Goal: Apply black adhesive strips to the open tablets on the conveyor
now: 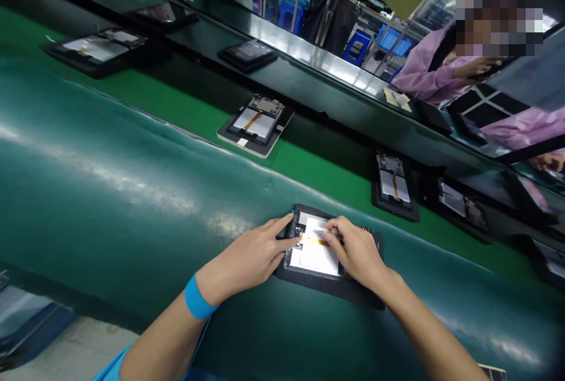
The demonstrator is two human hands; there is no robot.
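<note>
An opened tablet (320, 257) lies on a dark pad (309, 281) in front of me, its pale battery and orange ribbon cable (315, 241) exposed. My left hand (253, 254) rests at the tablet's left end with fingers spread, two fingertips touching its edge and the parts near the cable. Over the right part of the tablet, my right hand (359, 251) pinches slim tweezers (325, 233), their tips pointing left above the battery and cable. The fingers cover much of the tweezers, and the hand hides part of the tablet's right end. A blue band (198, 298) circles my left wrist.
Beyond the green bench (145, 192) runs a bright green belt (176, 107) with several opened tablets, including one on a white-edged board (256, 125) and one at right (395, 185). A metal ledge (318, 51) borders it. Across, a person in pink (430, 69) is at work.
</note>
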